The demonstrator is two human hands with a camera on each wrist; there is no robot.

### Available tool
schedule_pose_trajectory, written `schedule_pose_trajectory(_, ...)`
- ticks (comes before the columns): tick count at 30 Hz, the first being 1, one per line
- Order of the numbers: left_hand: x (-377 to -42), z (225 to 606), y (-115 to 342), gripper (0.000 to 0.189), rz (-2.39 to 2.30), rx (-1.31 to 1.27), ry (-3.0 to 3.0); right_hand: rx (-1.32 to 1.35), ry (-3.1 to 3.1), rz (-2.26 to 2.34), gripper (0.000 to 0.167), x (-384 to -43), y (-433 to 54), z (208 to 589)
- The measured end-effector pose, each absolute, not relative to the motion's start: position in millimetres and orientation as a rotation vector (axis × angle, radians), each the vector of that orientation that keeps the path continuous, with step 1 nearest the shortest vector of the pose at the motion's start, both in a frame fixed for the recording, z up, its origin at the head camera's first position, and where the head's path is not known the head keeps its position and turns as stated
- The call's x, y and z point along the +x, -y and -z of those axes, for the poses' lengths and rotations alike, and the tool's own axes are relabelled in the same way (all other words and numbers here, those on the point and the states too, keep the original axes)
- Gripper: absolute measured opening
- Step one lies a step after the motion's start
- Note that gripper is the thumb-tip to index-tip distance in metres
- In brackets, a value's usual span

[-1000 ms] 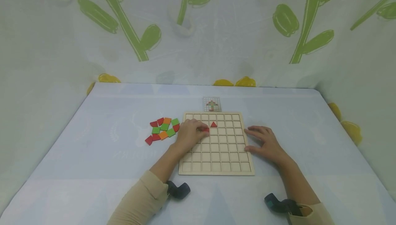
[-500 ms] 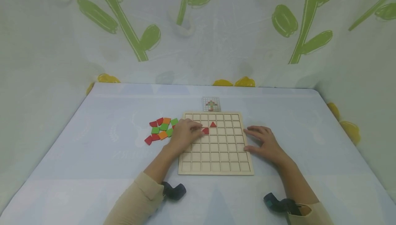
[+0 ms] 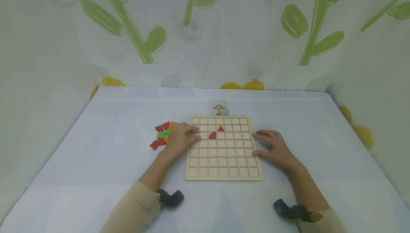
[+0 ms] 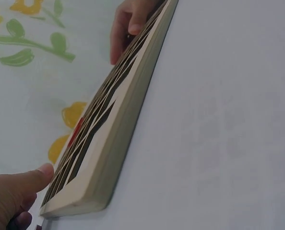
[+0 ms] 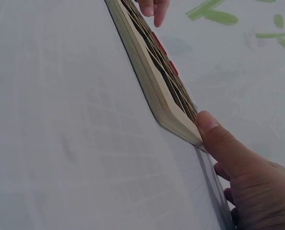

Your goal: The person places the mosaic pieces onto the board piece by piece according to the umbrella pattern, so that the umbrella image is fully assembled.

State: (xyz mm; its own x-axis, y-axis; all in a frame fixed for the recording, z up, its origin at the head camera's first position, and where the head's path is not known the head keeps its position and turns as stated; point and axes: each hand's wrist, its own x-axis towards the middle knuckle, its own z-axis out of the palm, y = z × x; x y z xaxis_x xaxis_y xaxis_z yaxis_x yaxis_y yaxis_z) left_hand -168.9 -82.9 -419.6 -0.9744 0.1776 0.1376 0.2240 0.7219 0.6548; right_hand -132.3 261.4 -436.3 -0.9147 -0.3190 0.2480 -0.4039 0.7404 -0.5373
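Observation:
A square wooden grid board (image 3: 224,173) lies on the table between the hands. Two red pieces sit in its cells: a triangle (image 3: 221,128) and, one row nearer and a column left, a quarter circle (image 3: 213,135). My left hand (image 3: 177,141), holding nothing, hovers over the board's left edge with thumb and fingers apart, hiding some of the loose pieces. At the right edge, the spread fingers and thumb of my right hand (image 3: 272,148) touch the board; in the right wrist view its thumb (image 5: 210,123) rests at the board's rim (image 5: 169,115).
Loose red, orange and green pieces, among them a green square (image 3: 161,135) and a red quarter circle (image 3: 154,145), lie left of the board. A small pattern card (image 3: 219,108) is behind its far edge. A leaf-printed wall (image 3: 243,47) backs the table.
My left hand has let go of the red quarter circle in its cell and drawn back left towards the loose pieces. My right hand stays at the board's edge.

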Motion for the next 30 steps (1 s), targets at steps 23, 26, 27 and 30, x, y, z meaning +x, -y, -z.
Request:
schedule_pose_trajectory(23,-169.4,416.4,119.2,0.033,0.962,-0.192,2.896,0.607,2.771,-0.903,0.061,-132.2,-260.7,436.7)
schedule_pose_trajectory(26,-169.5,417.5,120.0,0.032,0.887,-0.19,2.902,0.6,2.775,-0.899,0.061,-131.9,-260.3,436.1)
schedule_pose_trajectory(27,-169.6,417.7,120.0,0.032,0.869,-0.189,2.901,0.598,2.777,-0.898,0.061,-131.8,-260.3,436.1)
schedule_pose_trajectory(30,-168.8,417.6,119.7,0.033,0.828,-0.189,2.903,0.584,2.792,-0.895,0.061,-131.1,-259.9,436.2)
